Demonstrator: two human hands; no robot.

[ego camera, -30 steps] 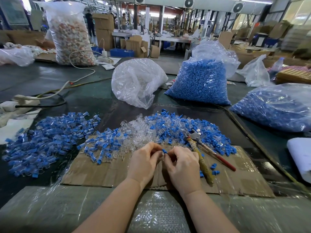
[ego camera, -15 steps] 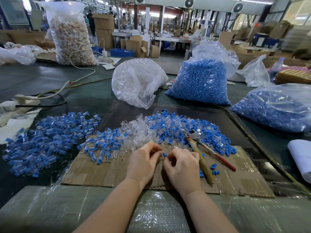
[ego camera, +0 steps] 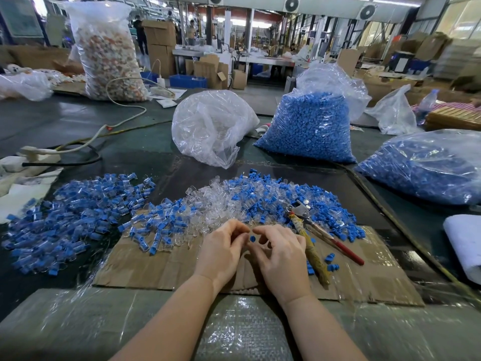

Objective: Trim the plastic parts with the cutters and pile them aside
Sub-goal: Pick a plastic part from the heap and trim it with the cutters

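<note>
Pinching one tiny blue cap [ego camera: 252, 238] between left hand [ego camera: 221, 252] and right hand [ego camera: 279, 254], we judge it light, stiff, slippery, best gripped by its sides.

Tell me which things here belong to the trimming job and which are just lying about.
Job: small blue part between left hand and right hand; cutters; untrimmed heap; side pile.
Lying about: clear bag; white cable; cardboard boxes.
</note>
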